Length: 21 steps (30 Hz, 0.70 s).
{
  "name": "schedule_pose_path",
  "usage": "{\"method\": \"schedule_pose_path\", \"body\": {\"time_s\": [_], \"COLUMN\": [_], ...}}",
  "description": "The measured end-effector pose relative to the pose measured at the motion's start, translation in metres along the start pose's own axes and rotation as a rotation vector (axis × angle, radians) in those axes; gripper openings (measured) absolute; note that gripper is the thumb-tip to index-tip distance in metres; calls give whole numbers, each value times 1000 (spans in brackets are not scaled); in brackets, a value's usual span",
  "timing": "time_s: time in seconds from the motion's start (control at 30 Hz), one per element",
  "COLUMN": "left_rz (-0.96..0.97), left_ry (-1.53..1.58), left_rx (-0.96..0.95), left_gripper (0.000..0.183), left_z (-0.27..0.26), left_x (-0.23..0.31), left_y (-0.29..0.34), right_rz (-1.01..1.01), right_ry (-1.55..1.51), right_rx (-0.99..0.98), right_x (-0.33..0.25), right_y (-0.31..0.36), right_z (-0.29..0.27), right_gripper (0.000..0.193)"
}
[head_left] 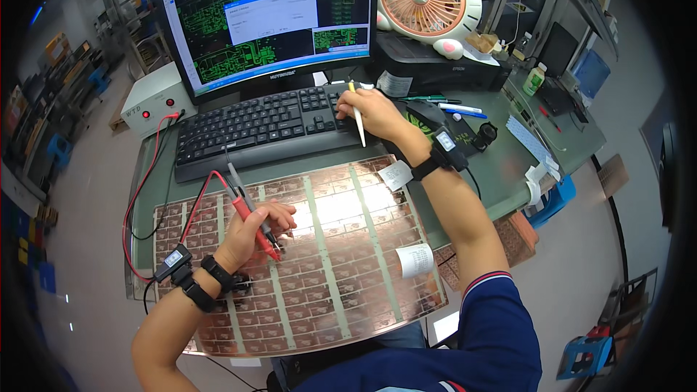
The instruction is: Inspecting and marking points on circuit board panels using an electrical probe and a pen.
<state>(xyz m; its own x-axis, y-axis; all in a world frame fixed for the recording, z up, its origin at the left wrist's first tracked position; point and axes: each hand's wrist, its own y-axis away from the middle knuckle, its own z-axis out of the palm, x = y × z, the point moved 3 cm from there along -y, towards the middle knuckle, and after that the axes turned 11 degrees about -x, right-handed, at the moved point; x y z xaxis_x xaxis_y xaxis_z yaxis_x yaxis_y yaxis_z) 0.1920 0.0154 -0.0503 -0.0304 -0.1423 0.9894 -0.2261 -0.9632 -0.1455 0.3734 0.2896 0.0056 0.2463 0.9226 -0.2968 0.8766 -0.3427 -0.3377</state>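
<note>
1. Head view: the copper-coloured panel [305,303] lies across the near desk, its lower edge reaching over the lap. It is thin, flat and glossy, with brown rectangular units in rows between pale strips. Pressure on that overhang could tip it.
2. The left hand [255,231] is half-curled above the panel's left part, gripping a red probe [242,209] and a grey probe [240,183] together (tip contact cannot be told). A slip could scratch the shiny surface; crossed tips could give a false reading.
3. The thin, flexible red lead [136,192] loops over the left side; a snag could pull the probes askew.
4. The right hand [372,112] is mostly closed around a slim white pen [360,129], over the keyboard's right end. A stray finger or the pen could strike a wrong key.
5. The ridged black plastic keyboard [250,125] stands beyond the panel; behind it, the flat monitor [272,58] shows a dialog box, which a mistaken keystroke could dismiss.
</note>
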Motion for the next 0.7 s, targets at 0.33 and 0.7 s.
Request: {"method": "schedule_pose_path", "body": {"time_s": [0.33, 0.7], "left_rz": [4, 20], "left_ry": [21, 0], "left_rx": [-2, -5], "left_gripper": [46, 47], "left_z": [0, -2], "left_x": [-2, -4], "left_y": [0, 1], "right_rz": [28, 295], "right_ry": [-36, 230], "right_rx": [43, 209], "right_x": [12, 31], "right_y": [-13, -5], "right_z": [2, -16], "right_gripper": [14, 16]}}
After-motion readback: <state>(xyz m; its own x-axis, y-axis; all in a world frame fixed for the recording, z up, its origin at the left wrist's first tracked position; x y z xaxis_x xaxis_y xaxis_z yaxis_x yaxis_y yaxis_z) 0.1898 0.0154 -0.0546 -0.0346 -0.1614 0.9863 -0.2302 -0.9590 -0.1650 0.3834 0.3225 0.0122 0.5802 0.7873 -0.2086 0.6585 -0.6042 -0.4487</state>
